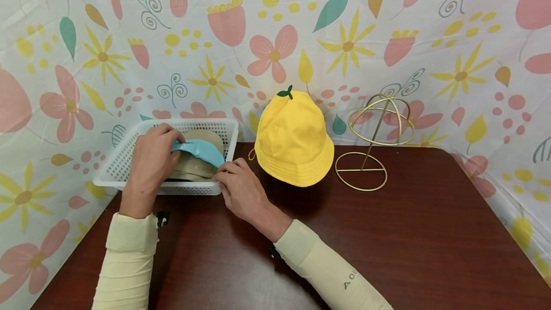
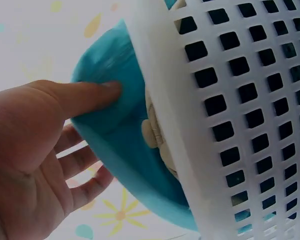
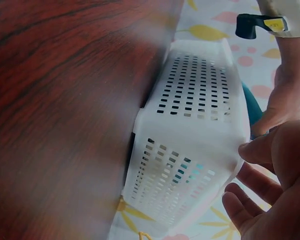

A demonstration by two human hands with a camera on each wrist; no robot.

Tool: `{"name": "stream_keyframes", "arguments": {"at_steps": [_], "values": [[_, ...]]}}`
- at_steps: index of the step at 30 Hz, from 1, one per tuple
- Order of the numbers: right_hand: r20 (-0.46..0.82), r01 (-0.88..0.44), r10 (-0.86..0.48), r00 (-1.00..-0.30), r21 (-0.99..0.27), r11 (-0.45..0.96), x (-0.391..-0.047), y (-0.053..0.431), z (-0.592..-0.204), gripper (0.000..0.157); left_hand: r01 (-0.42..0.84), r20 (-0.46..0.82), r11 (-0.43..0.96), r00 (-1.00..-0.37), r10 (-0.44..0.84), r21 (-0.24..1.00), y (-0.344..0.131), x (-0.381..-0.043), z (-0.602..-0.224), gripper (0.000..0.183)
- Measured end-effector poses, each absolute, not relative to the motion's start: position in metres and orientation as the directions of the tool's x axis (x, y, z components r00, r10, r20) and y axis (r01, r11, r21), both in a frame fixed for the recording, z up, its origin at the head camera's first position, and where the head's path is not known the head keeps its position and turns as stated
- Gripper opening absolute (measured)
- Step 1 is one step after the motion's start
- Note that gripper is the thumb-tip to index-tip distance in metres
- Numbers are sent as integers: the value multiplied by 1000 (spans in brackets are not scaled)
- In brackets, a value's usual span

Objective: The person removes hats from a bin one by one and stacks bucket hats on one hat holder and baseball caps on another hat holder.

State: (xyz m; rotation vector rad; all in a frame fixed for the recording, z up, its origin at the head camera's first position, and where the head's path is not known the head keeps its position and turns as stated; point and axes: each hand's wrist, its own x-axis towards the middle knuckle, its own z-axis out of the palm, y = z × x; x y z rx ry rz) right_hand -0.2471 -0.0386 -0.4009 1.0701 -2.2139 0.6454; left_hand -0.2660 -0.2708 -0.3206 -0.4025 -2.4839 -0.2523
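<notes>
A light blue hat (image 1: 200, 150) lies with beige hats (image 1: 189, 166) in a white plastic basket (image 1: 113, 176). My left hand (image 1: 151, 159) reaches over the basket and holds the blue hat's edge, its thumb lying on the blue cloth in the left wrist view. At the basket's near right corner is my right hand (image 1: 243, 188). In the right wrist view its thumb (image 3: 257, 149) touches the rim from outside, and the index finger passes behind the rim, its tip hidden. Much of the beige hats is covered by the blue one and by my left hand.
A yellow bucket hat (image 1: 294, 140) with a green sprout on top stands right of the basket. Farther right is a gold wire hat stand (image 1: 361, 170) with no hat on it. All rest on a dark red-brown table (image 1: 413, 233) before a flower-print cloth (image 1: 275, 23).
</notes>
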Motion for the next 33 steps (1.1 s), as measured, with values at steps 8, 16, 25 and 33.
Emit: {"name": "stream_keyframes", "arguments": {"at_steps": [8,16,25,33], "values": [[679,-809,-526,-512,-176,560,-247,-38,-402,20,316,683,924,-725,90,214,-270,-266,-321,18],[691,-812,-513,-509,-188,553,-247,-38,-403,20,314,806,915,-591,-19,252,-269,-268,-315,17],[693,-813,-514,-505,-183,553,-248,-38,-403,22,361,866,883,-490,-96,302,-267,-261,-304,19],[706,-822,-509,-493,-184,540,-248,-38,-404,21,381,895,863,-416,-160,331,-260,-250,-293,23]]}}
